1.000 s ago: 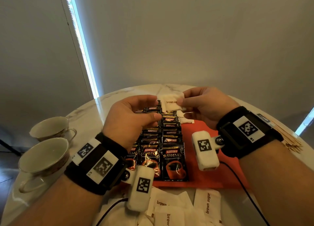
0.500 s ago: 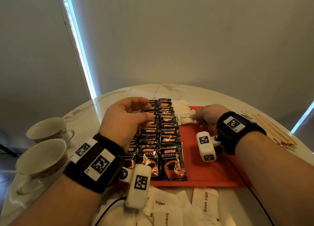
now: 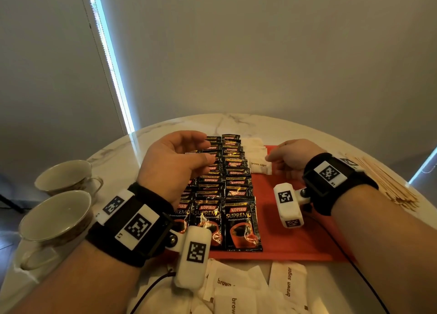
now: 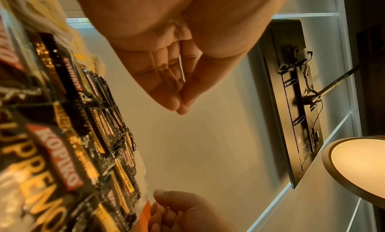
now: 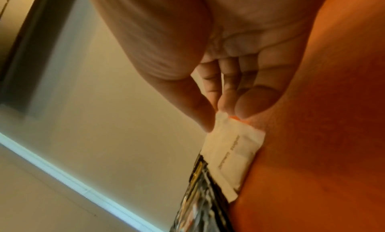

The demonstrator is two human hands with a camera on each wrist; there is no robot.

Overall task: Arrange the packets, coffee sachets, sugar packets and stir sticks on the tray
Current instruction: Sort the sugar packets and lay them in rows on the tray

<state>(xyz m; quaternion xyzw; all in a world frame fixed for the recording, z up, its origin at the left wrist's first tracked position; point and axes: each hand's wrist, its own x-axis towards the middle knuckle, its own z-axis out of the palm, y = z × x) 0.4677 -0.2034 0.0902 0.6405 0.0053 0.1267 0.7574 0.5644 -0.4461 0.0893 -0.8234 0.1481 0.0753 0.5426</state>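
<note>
A red tray (image 3: 295, 238) lies on the marble table. Black Kopiko coffee sachets (image 3: 238, 221) cover its left part in overlapping rows. Right of their far end lies a short row of white brown sugar packets (image 3: 254, 145). My right hand (image 3: 268, 158) pinches the corner of the nearest sugar packet (image 3: 259, 165), which lies flat on the tray; the right wrist view shows thumb and fingers (image 5: 226, 104) on that packet (image 5: 231, 153). My left hand (image 3: 209, 150) hovers over the sachets, fingers loosely curved and holding nothing (image 4: 180, 107).
Loose brown sugar packets (image 3: 287, 280) lie heaped at the table's near edge. A pile of wooden stir sticks (image 3: 387, 186) sits right of the tray. Two cups (image 3: 56, 219) (image 3: 63, 174) stand at the left. The tray's right half is bare red.
A second ago both hands held a white packet up above the sachets. The right hand has carried it down onto the tray; the left hand let go and stayed over the sachets.
</note>
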